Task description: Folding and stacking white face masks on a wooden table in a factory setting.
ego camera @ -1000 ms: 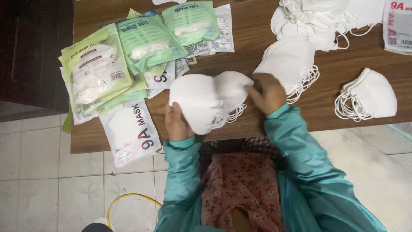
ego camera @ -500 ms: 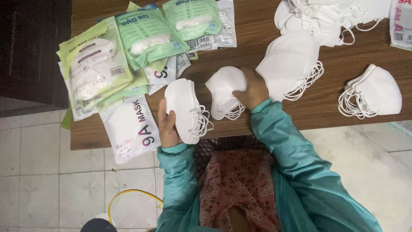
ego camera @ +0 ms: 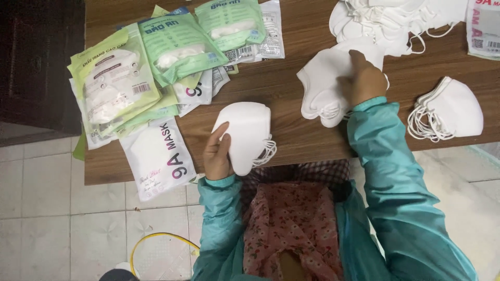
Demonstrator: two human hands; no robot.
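Note:
My left hand grips a small stack of folded white face masks upright at the near edge of the brown wooden table, their ear loops hanging to the right. My right hand rests on top of another pile of white masks further right on the table, fingers pressed onto it. Both arms wear teal sleeves.
Green and white sealed mask packets lie fanned out at the table's left. A heap of loose white masks sits at the back right and a smaller stack at the right. A tiled floor lies below, with a yellow hoop.
My right hand has carried its masks away to the right and set them on the pile there. My left hand keeps its stack, now turned upright near the table edge.

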